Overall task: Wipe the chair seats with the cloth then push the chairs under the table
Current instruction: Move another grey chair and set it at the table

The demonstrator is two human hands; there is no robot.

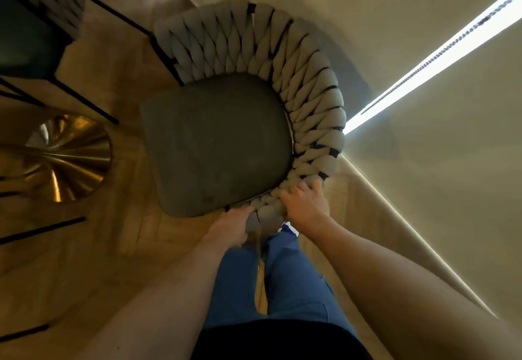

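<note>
- Wooden floor [93, 249] runs under you, pale wall [423, 190] on your right.
- Grey chair [217, 142] stands just ahead, its seat bare, braided backrest [308, 82] curving round.
- Your left hand [230, 228] and right hand [306, 204] both grip the backrest's near end.
- Gold table base [67, 159] gleams to the left; a second chair [34, 20] sits beyond.
</note>
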